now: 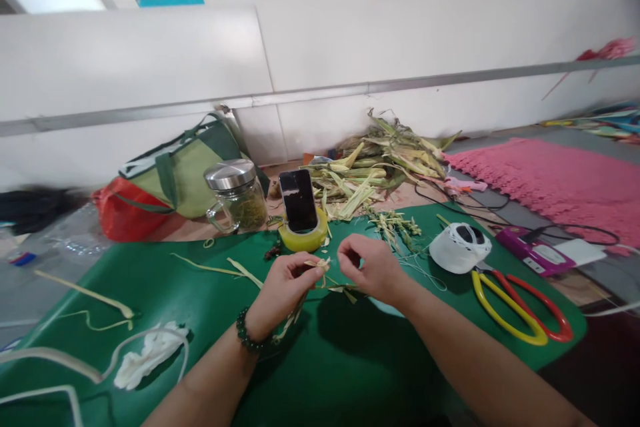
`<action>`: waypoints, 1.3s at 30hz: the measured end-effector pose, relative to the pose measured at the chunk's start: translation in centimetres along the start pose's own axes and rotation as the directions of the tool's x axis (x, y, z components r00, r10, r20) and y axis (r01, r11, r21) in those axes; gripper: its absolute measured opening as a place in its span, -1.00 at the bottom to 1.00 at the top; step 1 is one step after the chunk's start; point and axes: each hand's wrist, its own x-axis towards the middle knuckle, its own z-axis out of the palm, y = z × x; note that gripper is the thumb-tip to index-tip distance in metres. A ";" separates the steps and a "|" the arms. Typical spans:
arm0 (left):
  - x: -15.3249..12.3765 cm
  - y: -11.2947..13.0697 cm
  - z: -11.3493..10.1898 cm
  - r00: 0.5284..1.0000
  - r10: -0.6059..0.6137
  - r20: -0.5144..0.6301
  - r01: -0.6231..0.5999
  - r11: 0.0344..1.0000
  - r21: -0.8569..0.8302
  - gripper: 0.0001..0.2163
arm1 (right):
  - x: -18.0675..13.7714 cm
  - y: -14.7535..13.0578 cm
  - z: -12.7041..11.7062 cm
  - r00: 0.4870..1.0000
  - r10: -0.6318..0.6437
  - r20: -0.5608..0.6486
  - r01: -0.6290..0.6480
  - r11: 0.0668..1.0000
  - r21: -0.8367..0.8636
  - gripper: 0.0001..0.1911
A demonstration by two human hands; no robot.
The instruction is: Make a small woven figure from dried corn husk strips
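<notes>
My left hand (283,287), with a dark bead bracelet on its wrist, pinches a small bundle of pale corn husk (324,265) between thumb and fingertips. Close to its right, my right hand (373,270) has its fingers curled together in a pinch; whatever they hold, if anything, is too small to make out. Both are raised over a green mat (200,313). Below the fingers lie a few husk scraps (345,290). A phone (299,200) leans upright in a yellow tape roll (303,238) just beyond the hands.
Large scissors (525,310) and a white roll (457,250) lie at right, near a purple device (535,252). Behind are a husk pile (370,167) and a lidded glass jar (237,197). Husk strips (90,290), crumpled tissue (150,357) and a white cable (55,353) are at left.
</notes>
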 end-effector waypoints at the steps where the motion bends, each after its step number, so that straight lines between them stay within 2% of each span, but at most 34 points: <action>1: 0.0 0.0 0.0 1.000 0.005 -0.011 -0.005 1.000 0.003 -0.80 | 0.0 0.0 -0.3 1.000 -0.005 0.003 0.005 0.999 0.049 -0.89; 4: -0.1 -0.1 0.0 0.995 0.094 -0.037 -0.091 0.993 0.075 -0.82 | 0.1 -0.2 -0.7 0.992 -0.123 -0.008 0.123 0.988 0.092 -0.94; 7: -0.2 -0.3 0.4 0.979 0.197 -0.052 -0.182 0.960 0.214 -0.82 | 0.1 -0.2 -0.2 0.978 -0.209 -0.022 0.209 0.978 -0.006 -0.93; 11: -0.4 -0.4 0.7 0.958 0.285 -0.035 -0.254 0.896 0.364 -0.82 | 0.0 0.3 0.7 0.965 -0.258 0.039 0.261 0.952 -0.161 -0.88; 13: -0.4 -0.4 0.7 0.957 0.287 -0.028 -0.256 0.889 0.381 -0.82 | -0.1 0.6 0.7 0.963 -0.259 0.070 0.269 0.927 -0.262 -0.84; 15: -0.4 -0.3 0.6 0.965 0.261 -0.031 -0.234 0.908 0.348 -0.81 | 0.0 0.9 0.5 0.975 -0.216 0.058 0.223 0.919 -0.325 -0.81; 18: -0.3 -0.3 0.2 0.978 0.208 -0.036 -0.190 0.941 0.281 -0.81 | 0.1 0.9 -0.2 0.987 -0.152 0.045 0.158 0.964 -0.213 -0.83; 21: -0.2 -0.3 0.1 0.981 0.193 -0.029 -0.178 0.947 0.267 -0.83 | 0.1 0.5 -0.4 0.977 -0.205 0.061 0.208 0.977 -0.049 -0.89; 25: -0.3 -0.3 0.3 0.975 0.219 -0.031 -0.200 0.934 0.295 -0.84 | -0.1 0.5 0.2 0.965 -0.248 0.086 0.255 0.964 -0.078 -0.87; 29: -0.3 -0.3 0.3 0.979 0.202 -0.026 -0.188 0.945 0.266 -0.84 | 0.0 0.8 0.4 0.977 -0.197 0.078 0.206 0.969 -0.139 -0.83; 35: -0.2 -0.4 0.4 0.995 0.089 -0.051 -0.083 0.991 0.107 -0.84 | 0.1 -0.1 -0.5 0.998 -0.003 0.068 -0.003 0.996 0.093 -0.84; 39: -0.3 -0.1 0.7 0.999 0.039 -0.029 -0.038 0.998 0.046 -0.84 | 0.0 -0.5 0.0 0.999 -0.028 0.044 0.023 0.994 0.107 -0.89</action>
